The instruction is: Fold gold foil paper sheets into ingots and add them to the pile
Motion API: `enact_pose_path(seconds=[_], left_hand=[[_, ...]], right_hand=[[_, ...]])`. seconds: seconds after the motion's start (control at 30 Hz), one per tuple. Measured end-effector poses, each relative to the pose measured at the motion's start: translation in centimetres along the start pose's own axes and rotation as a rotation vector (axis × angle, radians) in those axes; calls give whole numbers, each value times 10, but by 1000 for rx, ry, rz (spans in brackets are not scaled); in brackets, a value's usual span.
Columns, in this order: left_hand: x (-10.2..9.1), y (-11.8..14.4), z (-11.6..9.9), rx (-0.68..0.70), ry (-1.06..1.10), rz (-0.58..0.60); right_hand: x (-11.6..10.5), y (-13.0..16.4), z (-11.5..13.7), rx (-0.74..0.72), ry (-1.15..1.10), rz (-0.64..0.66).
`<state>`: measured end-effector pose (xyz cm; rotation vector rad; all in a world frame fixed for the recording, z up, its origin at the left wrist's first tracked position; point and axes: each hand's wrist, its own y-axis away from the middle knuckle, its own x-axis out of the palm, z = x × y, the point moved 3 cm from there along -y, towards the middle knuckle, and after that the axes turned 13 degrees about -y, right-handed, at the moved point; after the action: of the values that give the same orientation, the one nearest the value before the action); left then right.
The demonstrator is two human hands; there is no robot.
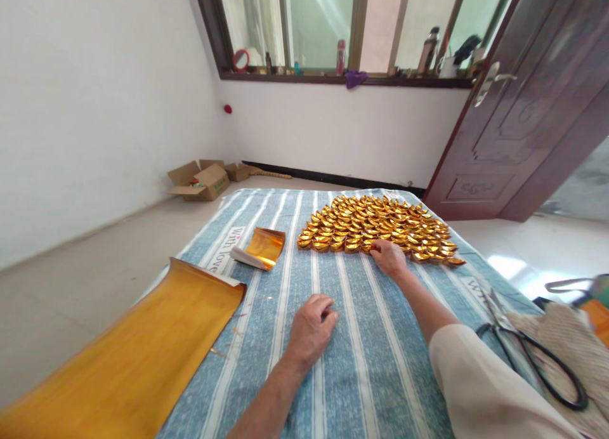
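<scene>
My right hand [389, 259] is at the front edge of a cluster of shiny gold foil paper ingots [352, 218], its fingers pinched on one paper ingot [367, 245] in the front row. The ingots stand packed in close rows on the striped cloth. Nearer to me, my left hand [311, 328] rests on the cloth with loosely curled fingers and a gap beside the thumb. Nothing shows in it; its fingertips are partly hidden. A small stack of gold foil sheets [266, 247], curled at its edge, lies beyond and left of this hand.
A large gold sheet [128, 350] spreads over the left side of the blue striped cloth [295, 274]. Black-handled scissors [528, 347] lie at right near a beige knitted item [571, 350]. Open cardboard boxes [209, 180] sit on the floor; a dark red door [518, 122] stands right.
</scene>
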<state>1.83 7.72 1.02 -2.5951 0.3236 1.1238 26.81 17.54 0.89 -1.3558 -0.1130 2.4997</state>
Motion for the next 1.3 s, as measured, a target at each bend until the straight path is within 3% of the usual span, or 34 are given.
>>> enact_pose_path(seconds=[0.3, 0.73, 1.03, 1.3], left_hand=[[0, 0, -1, 5, 1, -6], [0, 0, 0, 20, -11, 7], [3, 0, 4, 14, -34, 27], [4, 1, 4, 16, -61, 11]], right_hand=[[0, -5, 3, 50, 41, 0], [-1, 3, 1, 9, 3, -24], [-2, 41, -1, 78, 76, -76], [13, 84, 27, -78, 135, -4]])
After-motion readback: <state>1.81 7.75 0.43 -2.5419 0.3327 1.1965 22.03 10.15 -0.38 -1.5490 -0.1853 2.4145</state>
